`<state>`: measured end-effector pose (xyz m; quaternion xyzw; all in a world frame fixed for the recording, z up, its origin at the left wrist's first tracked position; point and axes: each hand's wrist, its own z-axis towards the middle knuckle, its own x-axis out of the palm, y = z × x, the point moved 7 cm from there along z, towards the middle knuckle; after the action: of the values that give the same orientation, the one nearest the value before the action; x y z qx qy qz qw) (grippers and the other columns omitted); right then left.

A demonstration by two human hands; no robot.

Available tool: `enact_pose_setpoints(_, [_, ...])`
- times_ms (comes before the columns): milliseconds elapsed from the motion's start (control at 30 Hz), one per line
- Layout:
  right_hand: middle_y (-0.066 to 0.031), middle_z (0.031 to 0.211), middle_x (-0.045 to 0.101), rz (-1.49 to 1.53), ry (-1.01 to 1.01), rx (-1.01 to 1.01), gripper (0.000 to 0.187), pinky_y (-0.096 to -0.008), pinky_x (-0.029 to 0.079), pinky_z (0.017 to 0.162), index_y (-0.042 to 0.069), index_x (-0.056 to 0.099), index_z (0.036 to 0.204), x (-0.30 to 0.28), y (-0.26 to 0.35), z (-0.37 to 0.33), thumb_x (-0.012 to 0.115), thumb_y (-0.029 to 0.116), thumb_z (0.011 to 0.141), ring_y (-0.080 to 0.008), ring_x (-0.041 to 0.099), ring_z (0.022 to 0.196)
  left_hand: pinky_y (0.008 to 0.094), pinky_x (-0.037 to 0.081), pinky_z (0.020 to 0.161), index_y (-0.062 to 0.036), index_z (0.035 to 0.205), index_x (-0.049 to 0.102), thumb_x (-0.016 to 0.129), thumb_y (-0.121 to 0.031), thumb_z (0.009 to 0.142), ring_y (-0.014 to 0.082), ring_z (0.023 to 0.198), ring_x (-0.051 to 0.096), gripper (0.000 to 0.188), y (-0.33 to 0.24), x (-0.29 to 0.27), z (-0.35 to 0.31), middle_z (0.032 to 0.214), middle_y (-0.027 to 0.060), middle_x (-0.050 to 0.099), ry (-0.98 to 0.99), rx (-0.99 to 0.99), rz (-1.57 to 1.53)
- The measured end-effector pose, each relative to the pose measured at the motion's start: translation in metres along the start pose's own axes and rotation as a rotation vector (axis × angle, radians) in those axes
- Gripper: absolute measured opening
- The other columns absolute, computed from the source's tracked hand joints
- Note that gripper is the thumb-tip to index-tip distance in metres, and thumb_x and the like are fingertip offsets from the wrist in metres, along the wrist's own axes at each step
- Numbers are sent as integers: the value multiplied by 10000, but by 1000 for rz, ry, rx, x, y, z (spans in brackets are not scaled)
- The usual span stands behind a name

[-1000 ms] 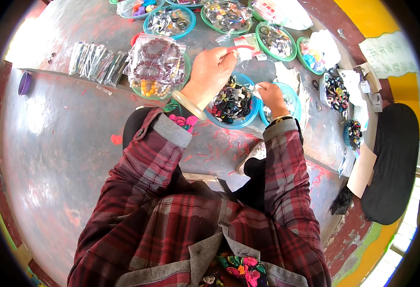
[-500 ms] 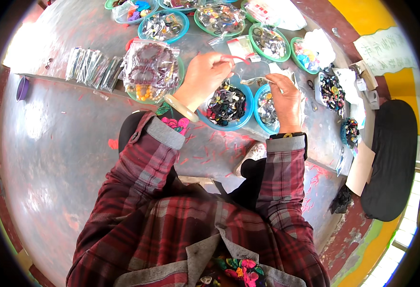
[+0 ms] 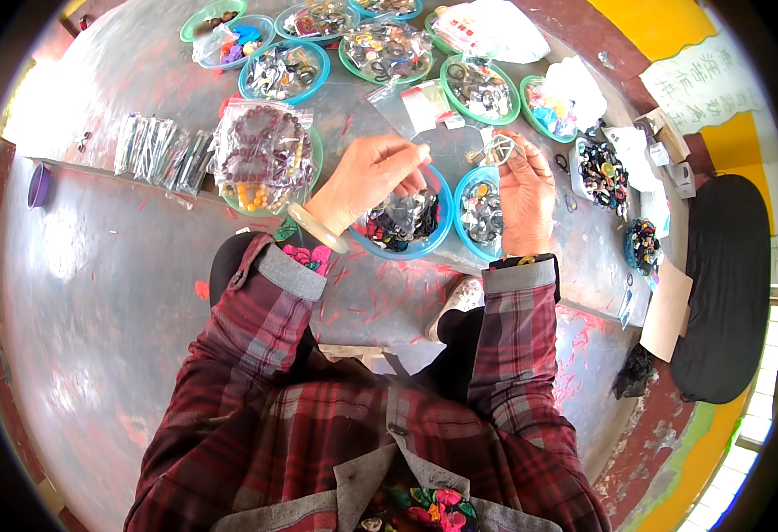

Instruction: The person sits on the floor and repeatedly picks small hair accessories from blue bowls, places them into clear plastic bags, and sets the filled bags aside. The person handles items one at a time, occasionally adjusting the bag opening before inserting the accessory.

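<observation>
My left hand (image 3: 373, 175) is over a blue basin (image 3: 445, 199) of dark beaded trinkets. Thumb and forefinger are pressed together, and I cannot make out what is between them. A pale bangle (image 3: 317, 228) circles that wrist. To its right, my right hand (image 3: 526, 191) is raised above a smaller blue basin (image 3: 462, 222) of small dark and pale pieces in clear plastic. Its fingers are closed on a small looped metallic piece (image 3: 498, 149), pale and shiny. Its exact kind is not clear.
A bag of dark red bead bracelets (image 3: 260, 146) lies left of my hands, beside a row of thin packets (image 3: 163, 152). Several basins of trinkets, such as a green one (image 3: 480, 89), stand beyond. A black padded seat (image 3: 724, 288) is at right. Red scraps litter the floor.
The red strip that was in my left fingers no longer shows there. My left hand has come lower over the basin. The piece in my right hand has turned, showing its loops.
</observation>
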<state>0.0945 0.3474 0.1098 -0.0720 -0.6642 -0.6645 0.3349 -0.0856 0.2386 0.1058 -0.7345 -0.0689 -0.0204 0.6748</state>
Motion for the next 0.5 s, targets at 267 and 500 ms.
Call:
enact_pose_setpoints(267, [-79,937,640,-112,-79,18,214,-230,489,710,-34,602,1022,4,-3,-4,589,-37,808,-135,610,784,204,438,526,1,992,617,469,-297,924,86,582,571,339,1,5,-5,699,64,633,41,-71,-54])
enact_pose_setpoints(500, [-37,869,621,-714,-11,-168,150,-203,455,698,-17,644,940,29,4,-14,629,2,792,-84,581,756,186,404,509,-1,1023,609,587,-213,862,52,568,532,267,1,4,-4,759,26,612,-42,-38,-78])
